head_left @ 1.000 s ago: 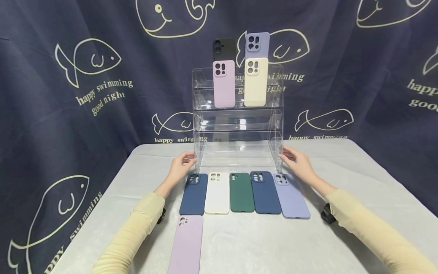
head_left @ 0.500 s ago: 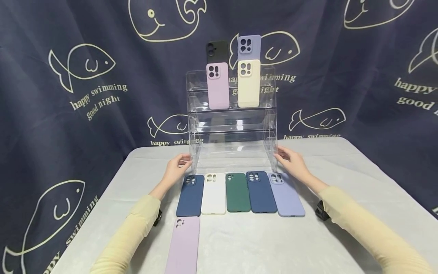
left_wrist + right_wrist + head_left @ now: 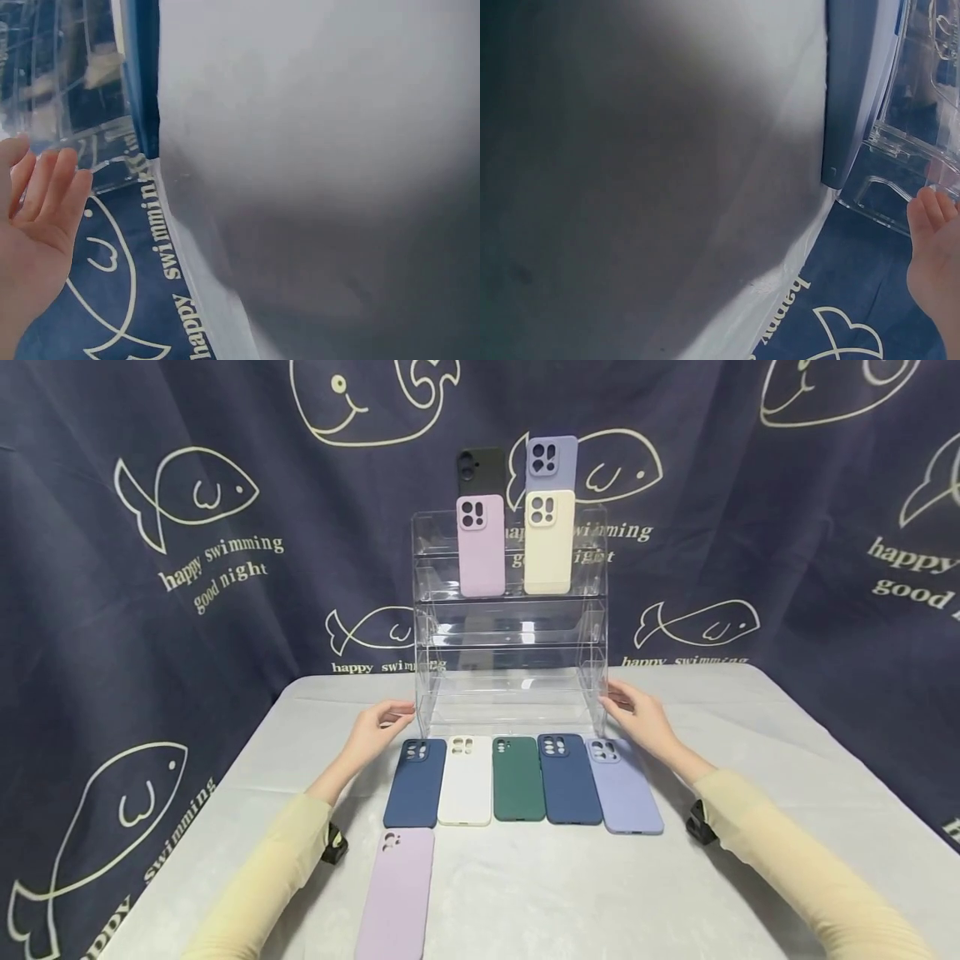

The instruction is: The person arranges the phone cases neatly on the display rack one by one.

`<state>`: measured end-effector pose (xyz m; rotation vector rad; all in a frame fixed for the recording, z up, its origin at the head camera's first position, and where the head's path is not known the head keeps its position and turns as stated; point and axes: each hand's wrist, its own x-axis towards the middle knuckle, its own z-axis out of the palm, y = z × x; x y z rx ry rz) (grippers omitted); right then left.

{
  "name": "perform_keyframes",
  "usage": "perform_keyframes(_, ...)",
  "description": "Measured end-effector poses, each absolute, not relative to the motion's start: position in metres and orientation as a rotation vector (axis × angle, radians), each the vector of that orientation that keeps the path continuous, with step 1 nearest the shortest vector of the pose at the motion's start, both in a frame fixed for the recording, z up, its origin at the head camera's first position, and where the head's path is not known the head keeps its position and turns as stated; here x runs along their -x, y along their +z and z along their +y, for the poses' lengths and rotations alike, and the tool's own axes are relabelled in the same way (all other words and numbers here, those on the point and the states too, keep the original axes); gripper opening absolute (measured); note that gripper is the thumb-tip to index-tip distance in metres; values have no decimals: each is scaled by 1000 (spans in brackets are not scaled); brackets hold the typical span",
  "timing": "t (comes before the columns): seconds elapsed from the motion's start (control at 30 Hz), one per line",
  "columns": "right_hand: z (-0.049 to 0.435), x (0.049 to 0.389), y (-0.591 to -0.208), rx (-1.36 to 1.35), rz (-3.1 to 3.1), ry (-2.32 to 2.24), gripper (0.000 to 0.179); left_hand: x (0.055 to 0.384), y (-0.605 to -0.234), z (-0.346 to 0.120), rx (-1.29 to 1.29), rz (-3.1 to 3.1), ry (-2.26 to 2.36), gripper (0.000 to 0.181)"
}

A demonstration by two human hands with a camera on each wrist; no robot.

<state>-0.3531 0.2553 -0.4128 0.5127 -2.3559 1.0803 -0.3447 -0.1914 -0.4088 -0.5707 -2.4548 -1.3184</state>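
A clear acrylic tiered display rack (image 3: 517, 702) stands on the table between the two hands. My left hand (image 3: 372, 731) is at its lower left side, fingertips at or very close to the panel; in the left wrist view the fingers of the left hand (image 3: 45, 217) are extended and loose. My right hand (image 3: 641, 720) touches the lower right side with its fingertips. Pink (image 3: 482, 556) and cream (image 3: 548, 556) phone cases stand on an upper tier, in front of a black phone case (image 3: 483, 472) and a lavender phone case (image 3: 561, 460).
Before the rack lie a navy phone case (image 3: 415, 789), a white one, a green phone case (image 3: 519, 785), another navy one and a lavender phone case (image 3: 633, 793). A pink phone case (image 3: 396, 902) lies nearer. A dark fish-print curtain (image 3: 225, 610) hangs behind.
The left hand has drawn slightly left and its fingers have loosened at the rack's side. The right hand stays at the right panel. The head view has shifted a little.
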Motion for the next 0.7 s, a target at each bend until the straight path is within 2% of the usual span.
perform_keyframes(0.7,257,357,-416,-495,-2343,1109,38,266,-399,-214,860,-2653,-1210,33)
